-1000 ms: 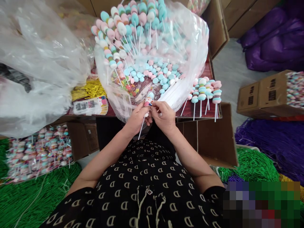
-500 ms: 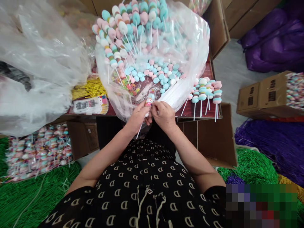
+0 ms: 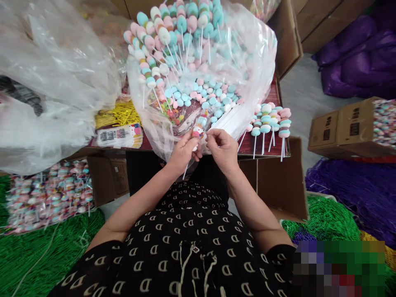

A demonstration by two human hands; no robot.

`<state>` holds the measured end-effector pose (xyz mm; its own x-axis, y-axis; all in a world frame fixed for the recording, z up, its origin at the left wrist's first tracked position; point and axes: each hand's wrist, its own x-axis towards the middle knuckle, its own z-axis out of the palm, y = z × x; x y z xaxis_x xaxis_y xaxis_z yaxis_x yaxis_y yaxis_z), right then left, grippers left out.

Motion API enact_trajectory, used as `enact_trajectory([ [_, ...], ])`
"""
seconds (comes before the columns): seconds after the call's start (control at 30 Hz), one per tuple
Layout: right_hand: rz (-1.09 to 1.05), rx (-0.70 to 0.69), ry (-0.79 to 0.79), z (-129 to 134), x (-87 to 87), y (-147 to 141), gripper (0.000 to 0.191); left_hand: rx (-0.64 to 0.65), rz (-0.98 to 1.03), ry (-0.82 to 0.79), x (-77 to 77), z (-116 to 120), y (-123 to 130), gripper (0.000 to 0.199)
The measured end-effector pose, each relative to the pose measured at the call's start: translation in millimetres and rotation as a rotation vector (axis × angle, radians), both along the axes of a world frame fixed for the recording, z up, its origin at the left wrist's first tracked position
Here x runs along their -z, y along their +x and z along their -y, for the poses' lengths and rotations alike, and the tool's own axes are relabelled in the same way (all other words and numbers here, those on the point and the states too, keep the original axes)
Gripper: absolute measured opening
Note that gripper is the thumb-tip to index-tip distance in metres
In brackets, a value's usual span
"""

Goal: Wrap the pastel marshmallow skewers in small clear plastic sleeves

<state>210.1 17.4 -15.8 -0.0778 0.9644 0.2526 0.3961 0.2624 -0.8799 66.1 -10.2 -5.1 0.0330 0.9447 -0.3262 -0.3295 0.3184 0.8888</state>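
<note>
While the left hand (image 3: 183,153) closes around a pink, blue and white candy skewer in a clear, colourfully printed wrapper (image 3: 201,122), a white stick slants down below the fingers, a hold that seems to keep the candy end up and facing the other hand. Just right of that grip, the right hand (image 3: 223,147) draws thumb and forefinger nearly together beside the wrapper; whether they pinch its edge cannot be told.

Directly beyond the grip, loose pastel candy discs (image 3: 213,97) and small multicoloured gummy rings (image 3: 175,115) lie on an opened clear plastic bag (image 3: 261,70), perhaps spread to keep them off the dark red table (image 3: 274,94). Thin white sticks (image 3: 228,120) lie bundled just past the right hand. Left of the grip, yellow metallic ties (image 3: 119,116) sit behind a stack of flat printed packets (image 3: 119,136), seemingly kept within reach. Farther right, unwrapped pastel candy skewers (image 3: 266,119) rest in a cluster, their sticks jutting over the table's near edge, perhaps for easy lifting.
</note>
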Motion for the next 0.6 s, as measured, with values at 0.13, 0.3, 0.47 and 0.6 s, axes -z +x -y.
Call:
enact_trajectory([
  [0.13,0.044,-0.01,0.073,1,2.3,-3,0.014,-0.012,0.025,-0.014,-2.9,-1,-3,0.024],
  [0.3,0.185,0.036,0.206,2,10.9,-11,0.011,0.005,0.017,-0.003,-0.5,1,0,0.044],
  [0.47,0.252,0.076,0.261,0,16.4,-13,0.014,0.026,0.017,0.005,2.9,2,0,0.049],
  [0.6,0.268,0.116,0.205,3,17.0,-15,0.014,-0.006,0.014,-0.012,4.3,2,1,0.049],
])
